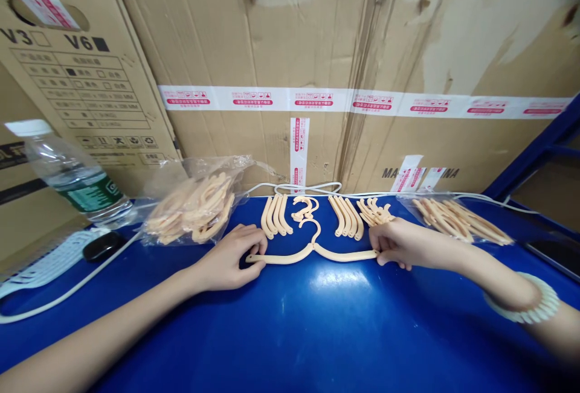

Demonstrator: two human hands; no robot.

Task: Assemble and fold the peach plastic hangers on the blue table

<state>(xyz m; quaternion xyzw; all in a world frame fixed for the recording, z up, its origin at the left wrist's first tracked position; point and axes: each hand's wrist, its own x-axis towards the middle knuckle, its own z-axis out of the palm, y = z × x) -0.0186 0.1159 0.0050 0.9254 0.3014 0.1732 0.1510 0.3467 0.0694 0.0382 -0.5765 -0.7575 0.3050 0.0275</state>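
Observation:
A cream plastic clothes hanger (290,258) lies across the blue table, its hook (312,228) pointing away from me. My left hand (242,255) pinches the tip of its left arm. At the opposite end, my right hand (393,243) has the right arm's tip between thumb and fingers. Behind the hanger are several curved arm pieces (275,215) in a row on the left and a similar row (347,217) on the right. Loose hooks (305,207) sit between the rows. Beside my right hand is a small pile of slim cream pieces (374,210).
Clear bags of cream hanger parts (194,209) and longer pieces (462,218) lie left and right. A water bottle (86,182), black mouse (103,247), white cable (67,296) and phone (555,258) are around them. Large cardboard boxes (272,37) stand behind the blue table (290,332).

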